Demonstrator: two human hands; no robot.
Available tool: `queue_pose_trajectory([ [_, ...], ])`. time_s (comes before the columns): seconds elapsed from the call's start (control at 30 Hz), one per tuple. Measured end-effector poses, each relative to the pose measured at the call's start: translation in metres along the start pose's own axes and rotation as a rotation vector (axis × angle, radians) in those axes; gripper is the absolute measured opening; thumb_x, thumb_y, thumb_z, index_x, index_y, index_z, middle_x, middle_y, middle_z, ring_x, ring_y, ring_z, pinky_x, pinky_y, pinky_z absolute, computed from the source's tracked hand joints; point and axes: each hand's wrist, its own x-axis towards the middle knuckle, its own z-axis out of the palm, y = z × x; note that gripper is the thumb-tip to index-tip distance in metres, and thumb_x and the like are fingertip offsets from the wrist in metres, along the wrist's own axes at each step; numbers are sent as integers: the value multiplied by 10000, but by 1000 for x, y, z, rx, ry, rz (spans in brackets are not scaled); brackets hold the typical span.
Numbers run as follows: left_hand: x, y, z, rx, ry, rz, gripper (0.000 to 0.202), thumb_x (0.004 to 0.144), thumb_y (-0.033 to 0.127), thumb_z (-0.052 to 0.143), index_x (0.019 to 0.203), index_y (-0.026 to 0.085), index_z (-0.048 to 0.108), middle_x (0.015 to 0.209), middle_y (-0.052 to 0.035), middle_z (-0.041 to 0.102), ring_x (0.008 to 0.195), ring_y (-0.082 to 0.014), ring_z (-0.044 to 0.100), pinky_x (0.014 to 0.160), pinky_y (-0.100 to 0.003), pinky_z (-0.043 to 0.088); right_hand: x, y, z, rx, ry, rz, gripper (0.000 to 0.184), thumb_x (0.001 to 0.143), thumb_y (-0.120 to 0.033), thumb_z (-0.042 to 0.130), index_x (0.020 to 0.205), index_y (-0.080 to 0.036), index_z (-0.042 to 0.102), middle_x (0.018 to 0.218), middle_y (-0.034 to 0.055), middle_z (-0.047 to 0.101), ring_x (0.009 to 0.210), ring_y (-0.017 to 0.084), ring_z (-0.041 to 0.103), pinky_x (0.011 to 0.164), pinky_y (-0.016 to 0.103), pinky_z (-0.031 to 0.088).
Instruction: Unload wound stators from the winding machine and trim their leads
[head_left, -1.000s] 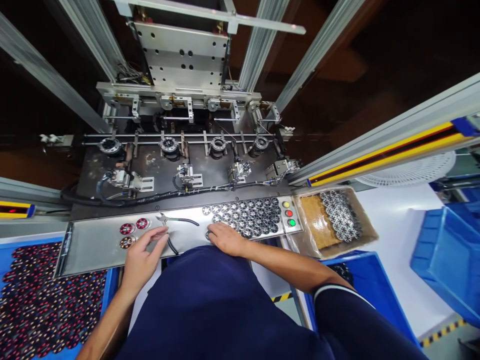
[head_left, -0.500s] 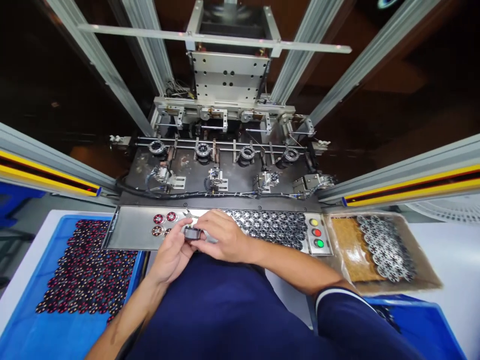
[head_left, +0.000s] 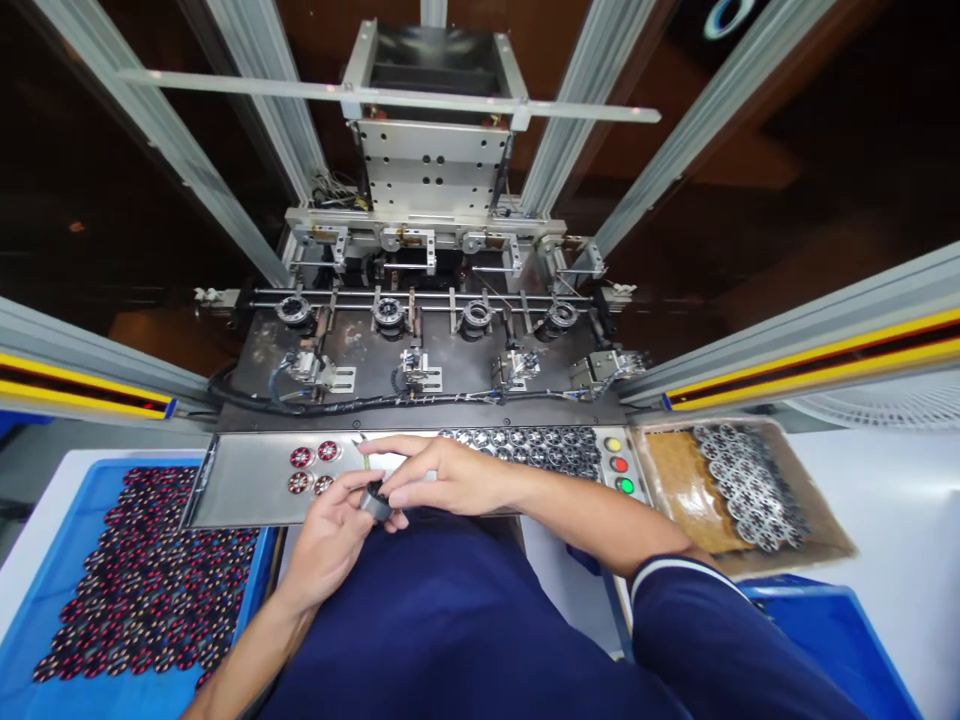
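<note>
One dark grey ring-shaped part (head_left: 376, 503) is held just above the near edge of the metal tray (head_left: 244, 480), left of its middle. It is grasped by the fingers of the left hand (head_left: 330, 540). The fingertips of the right hand (head_left: 450, 475) are set at its upper rim; whether they are clenched on it cannot be told.

Four red-and-copper wound discs (head_left: 301, 457) are laid out two by two in the tray's left half, the last partly covered by the left hand. One pair of pliers (head_left: 367, 462) is mostly hidden behind the right hand. Black-and-silver discs (head_left: 555, 448) are packed along the tray's right half, too close to be counted. Three buttons (head_left: 619, 465), yellow, red and green, are mounted at its right end. Four round fixtures (head_left: 476, 317) are lined up on the machine beyond.

The left blue bin (head_left: 45, 620) is filled with many wound discs, uncountable here. In the cardboard box (head_left: 832, 545), beside the tray's right end, a brown sheet (head_left: 679, 490) is partly covered by silver toothed discs (head_left: 750, 490). Another blue bin (head_left: 832, 640) is seen by the box's near edge.
</note>
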Motion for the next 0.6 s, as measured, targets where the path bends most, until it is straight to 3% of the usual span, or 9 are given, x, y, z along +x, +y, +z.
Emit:
queue_pose_trajectory([
  [0.07, -1, -1, -2, 21, -51, -24, 375, 772, 315, 789, 1120, 225, 681, 859, -55, 757, 731, -191, 727, 708, -309, 585, -1, 2, -6, 99, -129, 15, 253, 961, -237, 540, 855, -108, 731, 1048, 137, 717, 1439, 211, 372, 1156, 341, 315],
  [0.17, -2, 1, -1, 62, -148, -74, 360, 769, 291, 792, 1109, 222, 696, 906, -71, 761, 749, -211, 738, 729, -336, 595, -3, 8, -7, 184, -286, -13, 301, 967, -269, 528, 847, -65, 713, 1355, 186, 575, 1414, 251, 410, 1165, 306, 286],
  [0.3, 5, 5, 3, 161, -188, -84, 393, 805, 341, 756, 1173, 255, 650, 1000, -71, 766, 830, -214, 743, 791, -337, 586, -2, 9, -21, 100, -353, -47, 274, 967, -265, 526, 904, -64, 700, 1467, 180, 475, 1343, 224, 496, 1136, 288, 339],
  [0.37, 12, 6, 1, 252, -108, -57, 442, 835, 353, 722, 1245, 249, 594, 1060, -88, 759, 877, -213, 738, 815, -330, 578, 1, 6, -50, -51, -301, -51, 258, 974, -257, 512, 964, -79, 699, 1491, 170, 458, 1380, 207, 454, 1152, 313, 333],
  [0.43, 21, 3, -5, 400, -14, -55, 445, 861, 374, 682, 1263, 220, 568, 1132, -115, 741, 943, -218, 726, 863, -345, 569, 7, 5, -96, -306, -160, 7, 267, 983, -266, 496, 1013, -100, 703, 1530, 153, 419, 1440, 200, 367, 1188, 358, 288],
  [0.53, 36, -9, -15, 585, 59, -94, 417, 858, 430, 660, 1187, 180, 607, 1162, -139, 731, 1003, -238, 712, 952, -396, 543, 14, 18, -175, -803, 127, 302, 254, 982, -241, 487, 1006, -147, 721, 1550, 94, 404, 1436, 206, 372, 1189, 410, 305],
  [0.6, 44, -22, -20, 632, 64, -114, 425, 831, 458, 676, 1139, 166, 638, 1136, -145, 739, 1019, -255, 710, 981, -427, 527, 15, 35, -217, -900, 202, 408, 219, 944, -142, 506, 954, -115, 723, 1505, 137, 457, 1401, 248, 422, 1173, 451, 327],
])
